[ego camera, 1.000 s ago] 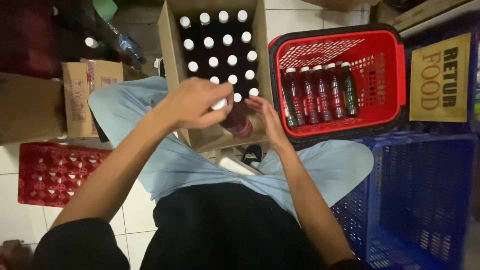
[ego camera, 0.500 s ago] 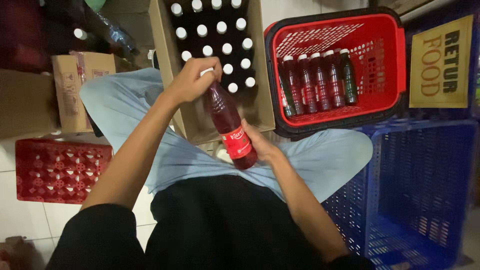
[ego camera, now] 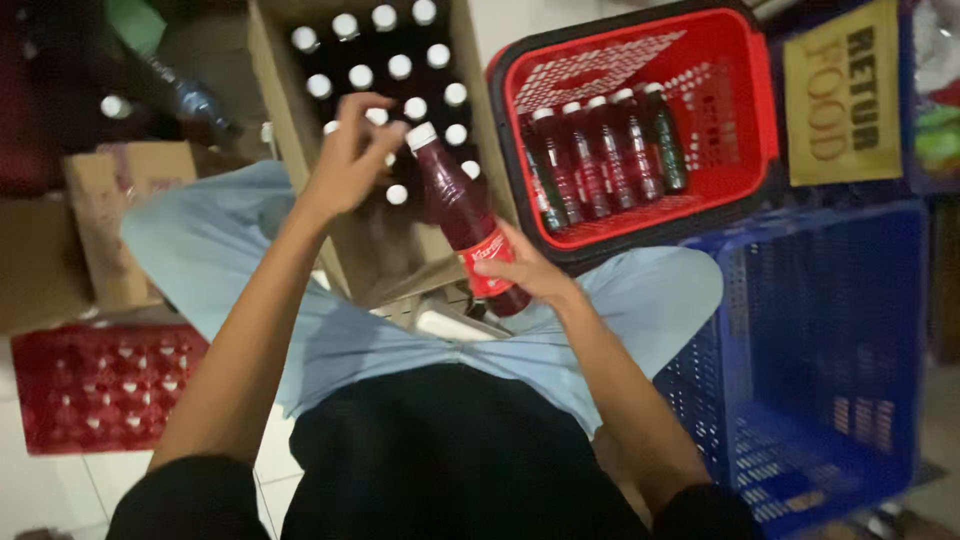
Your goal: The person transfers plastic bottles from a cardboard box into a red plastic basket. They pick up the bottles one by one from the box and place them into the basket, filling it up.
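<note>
My right hand (ego camera: 530, 268) grips the lower end of a red bottle (ego camera: 455, 205) with a white cap and a red label, tilted over my lap. Just left of the cap my left hand (ego camera: 352, 155) hovers with fingers spread and nothing in it. Behind both hands stands an open cardboard box (ego camera: 285, 120) packed with several white-capped bottles (ego camera: 400, 67). To its right a red basket (ego camera: 745, 130) holds a row of several dark red bottles (ego camera: 600, 150) lying side by side.
A blue plastic crate (ego camera: 830, 330) stands at my right. On the tiled floor at left lie a red perforated tray (ego camera: 95, 385) and small cardboard boxes (ego camera: 105, 215). A yellow sign (ego camera: 845, 95) leans at the far right.
The bottle came out of the box and now tilts toward the right. My left hand let go of its cap and opened. The view shifted, so everything sits further left.
</note>
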